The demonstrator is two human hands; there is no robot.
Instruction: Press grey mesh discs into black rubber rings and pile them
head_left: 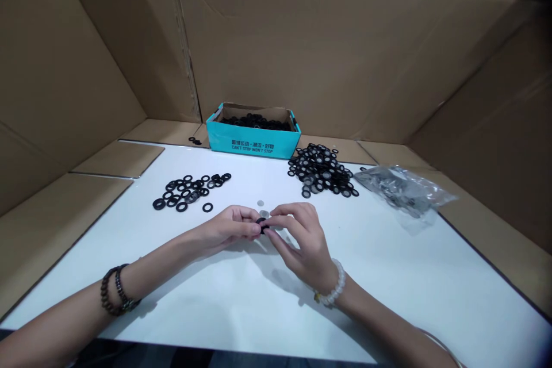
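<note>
My left hand [230, 225] and my right hand [299, 236] meet over the middle of the white table [388, 276]. Both pinch one small black ring [261, 225] between their fingertips. Two small grey discs [261, 209] lie on the table just behind the fingers. A loose scatter of black rings [187, 190] lies to the left. A denser pile of black rings with grey centres [321, 169] lies to the right rear.
A teal cardboard box [252, 141] holding black rings stands at the back. A clear plastic bag [403, 187] of grey parts lies at the right. Brown cardboard walls [323, 40] surround the table on three sides. A couple of rings [195, 140] lie beside the box.
</note>
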